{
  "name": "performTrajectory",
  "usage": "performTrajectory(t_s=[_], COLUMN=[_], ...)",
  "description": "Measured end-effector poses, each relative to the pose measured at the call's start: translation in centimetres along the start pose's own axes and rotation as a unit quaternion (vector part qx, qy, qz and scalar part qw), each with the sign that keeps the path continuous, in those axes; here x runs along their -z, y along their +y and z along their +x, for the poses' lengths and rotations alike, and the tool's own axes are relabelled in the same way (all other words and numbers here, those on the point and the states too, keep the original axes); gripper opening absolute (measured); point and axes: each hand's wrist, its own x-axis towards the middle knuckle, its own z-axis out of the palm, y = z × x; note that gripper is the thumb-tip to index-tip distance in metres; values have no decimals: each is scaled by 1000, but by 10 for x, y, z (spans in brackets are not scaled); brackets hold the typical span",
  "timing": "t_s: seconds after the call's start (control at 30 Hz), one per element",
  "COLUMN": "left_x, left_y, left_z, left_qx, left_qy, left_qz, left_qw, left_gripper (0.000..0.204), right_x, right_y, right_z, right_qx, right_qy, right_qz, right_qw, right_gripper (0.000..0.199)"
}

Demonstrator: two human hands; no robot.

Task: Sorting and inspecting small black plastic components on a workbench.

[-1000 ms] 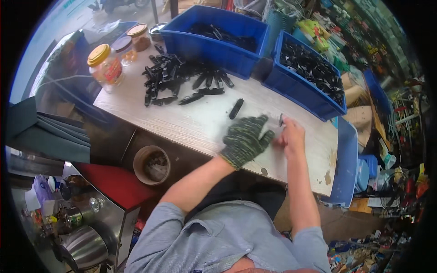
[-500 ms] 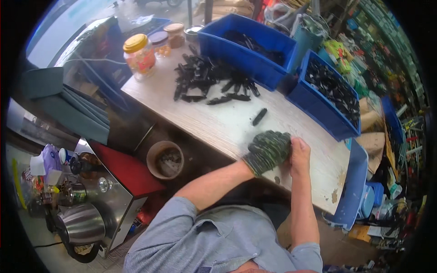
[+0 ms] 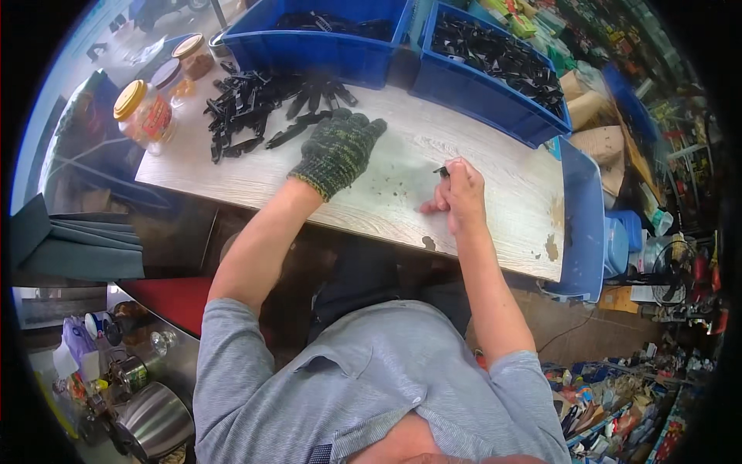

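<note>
My left hand (image 3: 338, 151), in a dark green and black knit glove, is palm down over the table beside the pile of black elongated pieces (image 3: 251, 108). Its thumb stands apart from the fingers; what lies under the palm is hidden. My bare right hand (image 3: 465, 192) is held above the table to the right, closed on a small black piece (image 3: 442, 172) whose end sticks out past the thumb and forefinger. The kind of piece cannot be made out.
Two blue bins hold more black pieces: one at the back (image 3: 309, 58), another at the right (image 3: 491, 97). Lidded jars (image 3: 145, 116) stand at the table's left end. Dark specks dot the pale tabletop (image 3: 386, 213). A light blue tub (image 3: 581, 224) sits past its right end.
My hands were together; now they are apart, the left one by the pile and the right one off to the right. The view has shifted. The loose black piece no longer shows.
</note>
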Motion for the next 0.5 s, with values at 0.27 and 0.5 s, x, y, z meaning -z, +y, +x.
performTrajectory(t_s=[0.27, 0.5], left_x=[-3, -1], left_y=[2, 49], left_z=[6, -10], left_qx=[-63, 63], left_qy=[61, 32], left_qz=[-43, -265], left_qw=[995, 962], left_gripper=[35, 23], right_x=[-3, -1], right_y=[-1, 5], right_z=[-2, -1], right_qx=[14, 25], right_qy=[-4, 28], right_qz=[29, 76], right_qw=[999, 996], right_gripper=[21, 25])
